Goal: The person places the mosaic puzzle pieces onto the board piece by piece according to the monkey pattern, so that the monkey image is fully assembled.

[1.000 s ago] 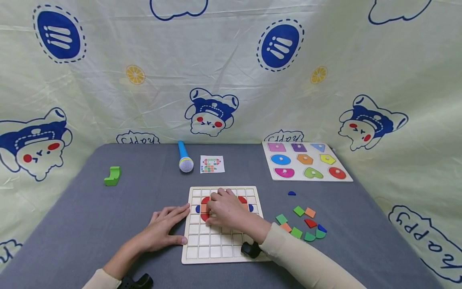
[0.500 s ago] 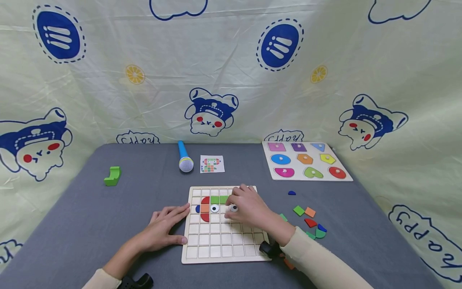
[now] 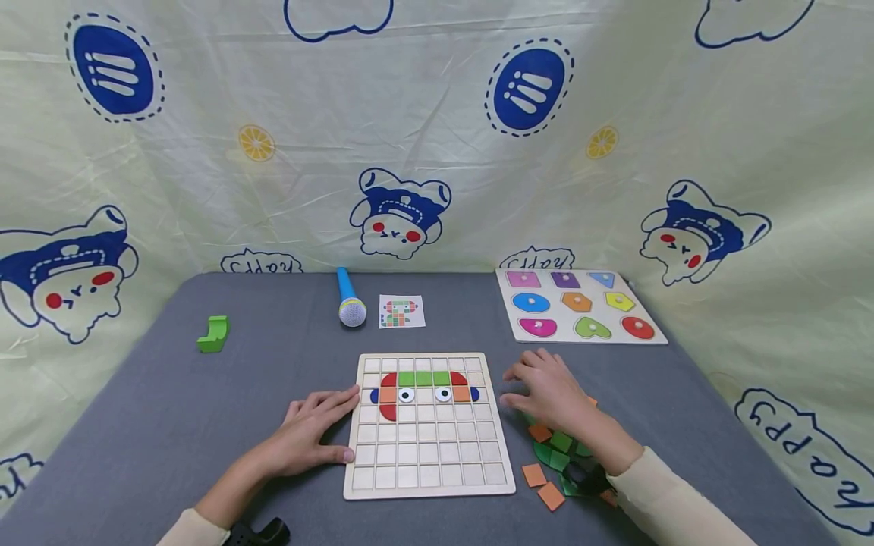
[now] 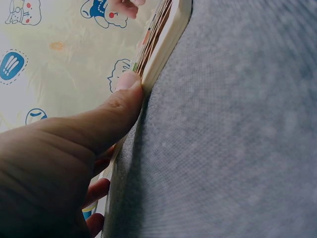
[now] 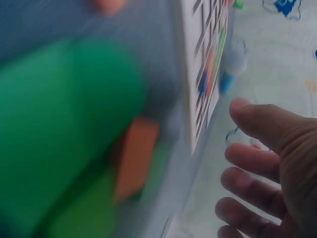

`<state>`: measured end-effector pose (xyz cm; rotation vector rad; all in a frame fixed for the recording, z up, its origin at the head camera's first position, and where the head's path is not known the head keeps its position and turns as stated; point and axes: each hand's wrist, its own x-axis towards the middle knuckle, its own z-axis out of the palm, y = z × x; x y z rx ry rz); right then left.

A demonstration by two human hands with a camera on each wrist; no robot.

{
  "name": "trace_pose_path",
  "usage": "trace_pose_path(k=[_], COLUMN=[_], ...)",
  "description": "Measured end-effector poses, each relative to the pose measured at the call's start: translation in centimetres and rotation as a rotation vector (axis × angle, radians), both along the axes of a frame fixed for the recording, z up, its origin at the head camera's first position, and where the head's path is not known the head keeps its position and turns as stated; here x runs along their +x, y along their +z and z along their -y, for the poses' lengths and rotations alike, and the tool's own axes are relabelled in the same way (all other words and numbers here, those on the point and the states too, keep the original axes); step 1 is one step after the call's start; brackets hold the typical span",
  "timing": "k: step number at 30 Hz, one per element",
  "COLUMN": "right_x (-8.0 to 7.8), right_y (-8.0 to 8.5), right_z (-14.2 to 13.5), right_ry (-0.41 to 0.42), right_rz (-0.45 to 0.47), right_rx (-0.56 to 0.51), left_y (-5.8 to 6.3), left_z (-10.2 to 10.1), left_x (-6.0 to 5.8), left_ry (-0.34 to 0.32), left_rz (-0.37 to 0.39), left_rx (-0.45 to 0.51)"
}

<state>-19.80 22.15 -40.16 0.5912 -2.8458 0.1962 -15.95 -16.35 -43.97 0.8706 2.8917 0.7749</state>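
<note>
My left hand (image 3: pixel 314 428) rests with spread, fairly straight fingers against the left edge of a wooden grid board (image 3: pixel 429 455). In the left wrist view, its thumb (image 4: pixel 111 111) presses on the board's rim. Several pieces sit in the upper cells: green squares (image 3: pixel 423 378), red rounded pieces (image 3: pixel 388 411), orange squares (image 3: pixel 461 393), blue half-rounds (image 3: pixel 475 394) and two eye tiles (image 3: pixel 406 394). Right of the board, my right hand (image 3: pixel 553 390) hovers by a pile of loose pieces (image 3: pixel 560 442), partly hiding it. Its fingers are apart and bent slightly, with nothing between them.
Loose orange squares (image 3: pixel 551 497) lie beside the board's lower right corner. Behind it are a small pattern card (image 3: pixel 401 311) and a blue toy microphone (image 3: pixel 351 307). A shape puzzle board (image 3: pixel 553 326) lies at the back right, a green block (image 3: pixel 215 334) at the left.
My right hand has moved right, off the board and over to the loose pieces, uncovering the green row and both eye tiles. The left hand stays at the board's edge.
</note>
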Motion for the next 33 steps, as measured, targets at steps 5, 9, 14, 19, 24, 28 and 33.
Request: trace_pose_path(k=[5, 9, 14, 19, 24, 28, 33], right_x=[0.1, 0.1, 0.2, 0.4, 0.5, 0.4, 0.3], right_y=[-0.4, -0.7, -1.0, -1.1, -1.2, -1.4, -1.5], right_z=[-2.8, -4.6, -6.2, -7.3, -8.0, -8.3, -8.8], right_ry=[-0.085, -0.132, -0.165, -0.173, -0.179, -0.182, -0.184], right_rz=[0.032, 0.059, 0.083, 0.102, 0.122, 0.127, 0.138], right_rx=[0.009, 0.02, 0.025, 0.032, 0.048, 0.05, 0.039], left_y=[0.0, 0.0, -0.2, -0.2, -0.2, -0.1, -0.1], left_z=[0.0, 0.0, 0.0, 0.0, 0.0, 0.0, 0.0], left_x=[0.0, 0.0, 0.0, 0.0, 0.0, -0.1, 0.0], left_ry=[0.004, 0.005, 0.001, 0.0, 0.002, -0.001, -0.003], left_rz=[0.013, 0.01, 0.002, 0.006, 0.006, -0.001, -0.001], left_rx=[-0.001, 0.0, 0.001, 0.002, -0.003, -0.003, 0.0])
